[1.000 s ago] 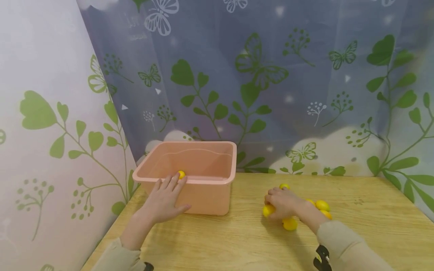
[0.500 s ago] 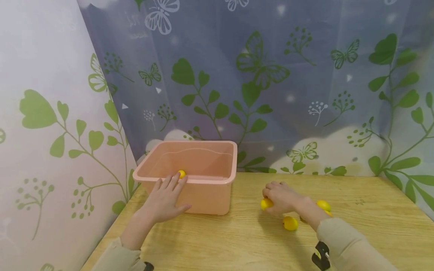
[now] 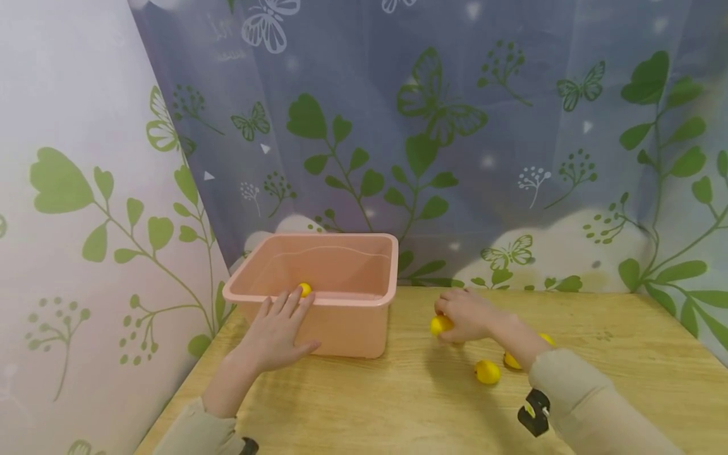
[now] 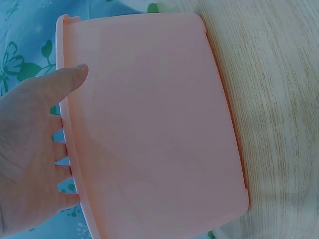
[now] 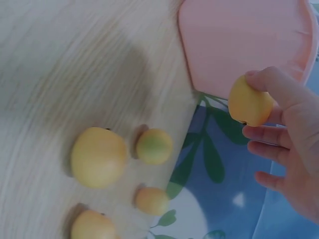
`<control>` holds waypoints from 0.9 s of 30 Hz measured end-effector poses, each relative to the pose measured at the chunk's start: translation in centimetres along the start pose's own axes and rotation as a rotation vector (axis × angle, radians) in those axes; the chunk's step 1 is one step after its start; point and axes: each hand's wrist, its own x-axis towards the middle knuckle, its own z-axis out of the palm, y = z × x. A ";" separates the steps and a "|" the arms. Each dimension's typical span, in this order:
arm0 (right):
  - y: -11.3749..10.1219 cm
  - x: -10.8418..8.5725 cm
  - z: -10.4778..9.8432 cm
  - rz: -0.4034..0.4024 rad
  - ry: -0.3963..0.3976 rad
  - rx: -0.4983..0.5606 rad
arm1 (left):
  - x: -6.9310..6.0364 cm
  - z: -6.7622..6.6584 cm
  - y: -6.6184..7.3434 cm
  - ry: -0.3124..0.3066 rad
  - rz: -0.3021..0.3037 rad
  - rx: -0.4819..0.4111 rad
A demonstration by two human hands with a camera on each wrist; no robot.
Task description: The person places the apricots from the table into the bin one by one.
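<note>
My right hand point(image 3: 471, 315) pinches a small lemon-like yellow fruit point(image 3: 440, 326) above the tabletop, right of the pink plastic tub point(image 3: 347, 335). In the right wrist view the thumb presses one side of this fruit point(image 5: 247, 103), and the outer fingers are loosely extended. My left hand point(image 3: 274, 335) rests at the tub's front rim with straight, spread fingers. Its fingertips reach just over the rim, and the left wrist view shows the thumb on the outer side of the wall. Inside the tub, beside those fingertips, a yellow fruit point(image 3: 305, 289) shows.
Loose yellow fruits lie behind and below my right forearm, among them a nearer fruit point(image 3: 487, 372) and a partly covered fruit point(image 3: 512, 360). A greenish-yellow fruit point(image 5: 154, 146) lies among others in the right wrist view. Patterned cloth point(image 3: 352, 126) hangs behind the wooden table point(image 3: 364, 404).
The right hand has lifted the fruit away from the others and moved it slightly left and toward the back. The left hand and the tub have stayed put.
</note>
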 end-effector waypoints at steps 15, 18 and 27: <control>-0.5 1.5 -2.6 -0.003 -0.002 -0.052 | 0.0 0.0 0.0 -0.012 -0.008 -0.011; -0.5 1.9 -3.2 -0.003 -0.001 -0.053 | 0.0 -0.1 0.0 -0.008 -0.009 -0.012; -0.4 3.0 -4.8 0.000 0.008 -0.039 | 0.0 -0.3 0.1 -0.020 -0.004 0.004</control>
